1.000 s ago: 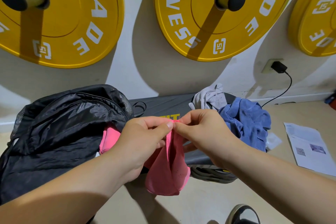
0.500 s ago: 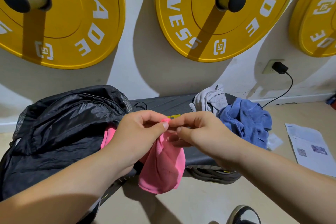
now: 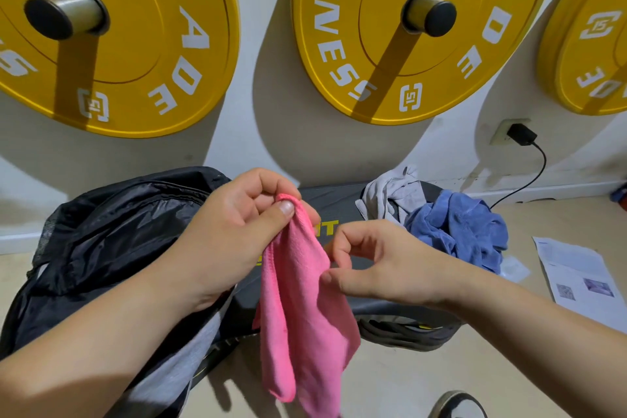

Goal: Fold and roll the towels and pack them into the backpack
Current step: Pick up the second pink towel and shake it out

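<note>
The left hand (image 3: pixel 234 231) is raised in front of the counter (image 3: pixel 339 204), a dark bench with yellow lettering. It pinches the top fold of a pink towel (image 3: pixel 298 316) between the thumb and the curled fingers (image 3: pixel 261 187). The towel hangs down doubled from that grip. Its lower end dangles free above the floor (image 3: pixel 407 383), in front of the counter's near edge.

The right hand (image 3: pixel 373 265) is just beside the towel's right edge, about halfway down the cloth. Its fingers are curled and the thumb tip touches the hem. Whether the thumb and forefinger actually grasp the cloth cannot be told.

A black backpack (image 3: pixel 118 231) slumps on the left end of the counter, behind the left forearm, with its crinkled fabric spilling toward the floor. On the right end lie a crumpled grey towel (image 3: pixel 393 193) and a blue towel (image 3: pixel 458 234), which touch each other; the grey one is nearer the wall.

Three yellow weight plates (image 3: pixel 407 44) hang on pegs on the white wall above. A black charger (image 3: pixel 522 134) sits in a wall socket at the right, and its cable runs down toward the floor. A printed leaflet (image 3: pixel 576 275) lies on the floor to the right of the counter. The toe of a shoe (image 3: pixel 458 405) shows at the bottom edge.
</note>
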A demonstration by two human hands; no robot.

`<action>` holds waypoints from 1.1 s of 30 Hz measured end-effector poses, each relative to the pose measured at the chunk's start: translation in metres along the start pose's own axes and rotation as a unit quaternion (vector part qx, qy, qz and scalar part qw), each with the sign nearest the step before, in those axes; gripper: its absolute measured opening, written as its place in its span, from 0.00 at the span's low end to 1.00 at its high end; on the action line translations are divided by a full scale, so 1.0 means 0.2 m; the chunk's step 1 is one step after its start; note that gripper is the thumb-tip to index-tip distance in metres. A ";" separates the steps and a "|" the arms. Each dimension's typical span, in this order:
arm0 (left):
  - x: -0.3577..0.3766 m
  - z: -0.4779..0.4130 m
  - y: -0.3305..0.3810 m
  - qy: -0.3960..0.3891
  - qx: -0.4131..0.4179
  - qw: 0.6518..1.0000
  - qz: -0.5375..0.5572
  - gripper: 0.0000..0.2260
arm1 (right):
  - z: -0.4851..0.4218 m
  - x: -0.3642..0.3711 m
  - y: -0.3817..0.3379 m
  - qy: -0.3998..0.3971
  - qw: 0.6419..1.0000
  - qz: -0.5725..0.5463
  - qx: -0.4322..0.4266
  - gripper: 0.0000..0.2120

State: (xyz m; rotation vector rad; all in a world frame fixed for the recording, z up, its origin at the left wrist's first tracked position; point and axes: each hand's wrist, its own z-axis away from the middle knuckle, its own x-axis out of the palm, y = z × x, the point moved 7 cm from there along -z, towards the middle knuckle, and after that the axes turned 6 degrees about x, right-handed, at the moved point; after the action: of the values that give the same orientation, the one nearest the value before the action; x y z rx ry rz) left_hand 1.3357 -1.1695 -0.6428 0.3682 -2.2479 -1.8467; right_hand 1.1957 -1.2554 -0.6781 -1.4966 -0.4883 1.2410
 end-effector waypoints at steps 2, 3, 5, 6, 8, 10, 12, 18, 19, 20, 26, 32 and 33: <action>-0.01 0.00 0.00 0.012 -0.001 1.000 -0.002 0.05 | 0.00 0.01 0.05 0.001 1.000 -0.011 0.023 0.11; -0.01 0.00 -0.01 0.013 -0.001 1.000 -0.002 0.05 | 0.00 0.02 0.07 -0.003 0.999 -0.022 0.038 0.13; 0.00 0.00 0.00 0.010 -0.002 1.000 0.011 0.05 | 0.00 0.06 0.15 -0.023 0.997 -0.014 0.067 0.15; 0.01 0.00 0.00 0.013 -0.002 1.000 0.022 0.05 | 0.00 0.08 0.19 -0.035 0.996 0.010 0.079 0.14; 0.01 0.00 0.00 0.026 -0.003 0.999 0.039 0.06 | 0.01 0.15 0.25 -0.069 0.992 0.016 0.103 0.11; 0.01 0.00 -0.01 0.038 -0.009 0.998 0.050 0.06 | 0.02 0.19 0.29 -0.090 0.989 0.026 0.119 0.12; -0.01 0.00 -0.03 0.050 -0.012 0.998 0.047 0.07 | 0.02 0.20 0.33 -0.098 0.984 0.079 0.129 0.13; -0.13 -0.02 -0.08 0.102 -0.009 0.995 -0.007 0.07 | -0.01 -0.03 0.45 0.053 0.958 0.189 0.211 0.17; -0.15 -0.02 -0.10 0.113 -0.012 0.993 -0.020 0.07 | 0.00 -0.10 0.46 0.107 0.957 0.166 0.213 0.17; -0.18 -0.02 -0.12 0.128 -0.013 0.991 -0.031 0.07 | 0.00 -0.16 0.48 0.153 0.953 0.148 0.217 0.17; -0.21 -0.03 -0.18 0.140 -0.014 0.985 -0.100 0.07 | 0.02 -0.32 0.51 0.213 0.933 0.176 0.229 0.09; -0.31 -0.04 -0.23 0.181 -0.028 0.977 -0.113 0.07 | 0.07 -0.37 0.43 0.184 0.960 0.085 0.195 0.13; -0.33 -0.04 -0.24 0.182 -0.033 0.975 -0.123 0.07 | 0.08 -0.37 0.42 0.178 0.964 0.029 0.195 0.14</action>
State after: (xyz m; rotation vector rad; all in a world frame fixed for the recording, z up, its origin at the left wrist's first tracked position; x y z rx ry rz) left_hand 1.4039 -1.1640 -0.6885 0.9287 -1.9593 -1.7806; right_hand 1.1287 -1.3374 -0.7194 -1.3565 0.0402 1.0089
